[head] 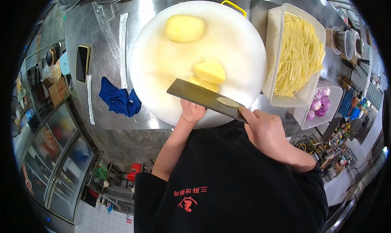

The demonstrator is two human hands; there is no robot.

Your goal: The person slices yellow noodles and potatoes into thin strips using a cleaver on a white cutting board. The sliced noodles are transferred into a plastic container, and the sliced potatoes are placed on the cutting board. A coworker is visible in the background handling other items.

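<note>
My right hand [266, 132] grips a broad Chinese cleaver [201, 96], its blade reaching left over the near part of a round white cutting board [152, 56]. A thin potato slice [228, 102] lies on the blade near my fingers. My left hand [193, 110] is under and beside the blade's near edge, its fingers mostly hidden by it. Just beyond the blade are cut potato pieces [210, 70], the nearest partly covered. A whole peeled potato [184, 28] rests on the board's far side.
Right of the board stands a plastic tub of potato strips [297, 56], with a smaller container [301, 118] of peeled purple onions [320, 106] nearby. Left on the steel table [107, 123] lie a blue cloth [117, 98], a phone [82, 63] and white wrapped strips [123, 50]. A yellow handle [235, 7] juts from the board.
</note>
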